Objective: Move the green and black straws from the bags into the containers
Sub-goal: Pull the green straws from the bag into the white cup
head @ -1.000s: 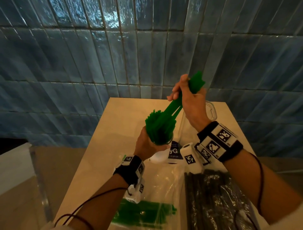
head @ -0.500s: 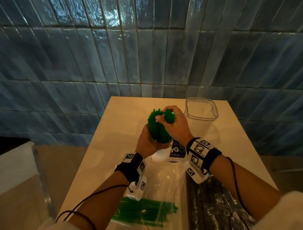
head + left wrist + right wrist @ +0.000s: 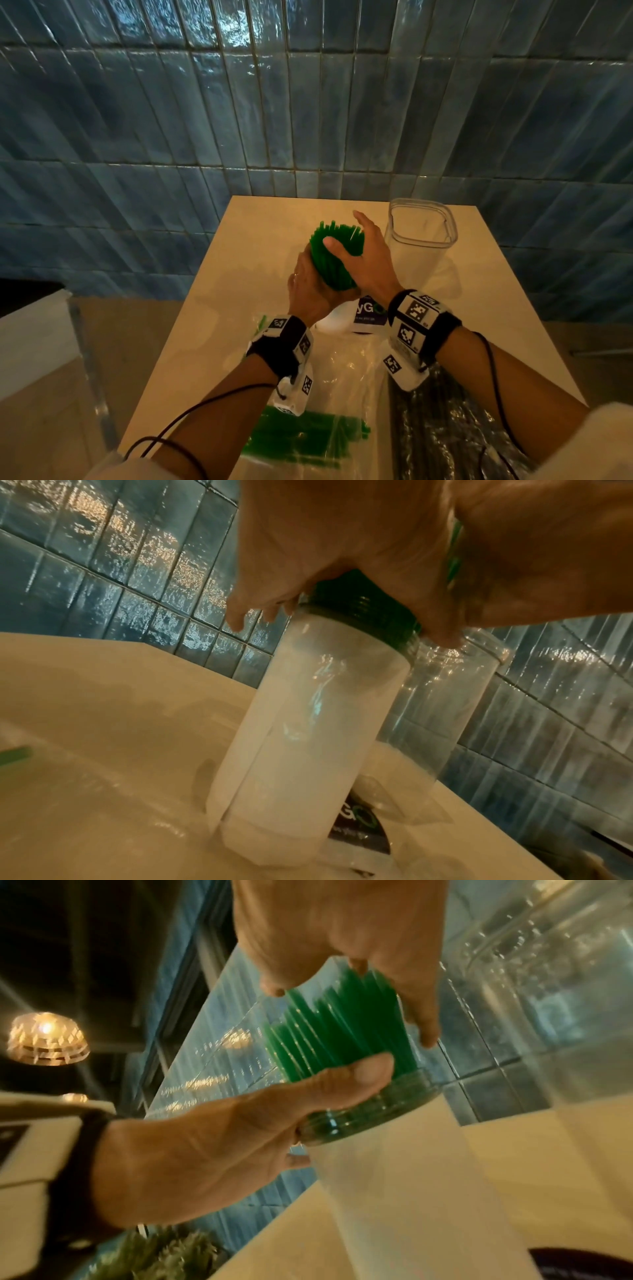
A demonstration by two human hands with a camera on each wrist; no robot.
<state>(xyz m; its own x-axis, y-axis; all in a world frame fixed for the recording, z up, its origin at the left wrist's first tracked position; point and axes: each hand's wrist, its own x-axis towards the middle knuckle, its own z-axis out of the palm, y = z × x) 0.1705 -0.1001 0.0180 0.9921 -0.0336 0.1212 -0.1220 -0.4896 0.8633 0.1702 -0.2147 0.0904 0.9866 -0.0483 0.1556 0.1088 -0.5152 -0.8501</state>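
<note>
Right hand (image 3: 368, 260) now opened around green straws (image 3: 334, 260); left hand (image 3: 219, 1148) grips container (image 3: 308, 750).

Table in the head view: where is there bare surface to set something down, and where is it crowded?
Bare table lies left of the frosted container of green straws, up to the far edge, and right of the clear container. The near end is crowded: the green-straw bag and black-straw bag cover it.

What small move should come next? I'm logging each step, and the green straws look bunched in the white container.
Probably lift the right hand off the green straws and reach for the bag of green straws, which still holds some. The bunch already stands in the white container, gripped at its neck by the left hand.
</note>
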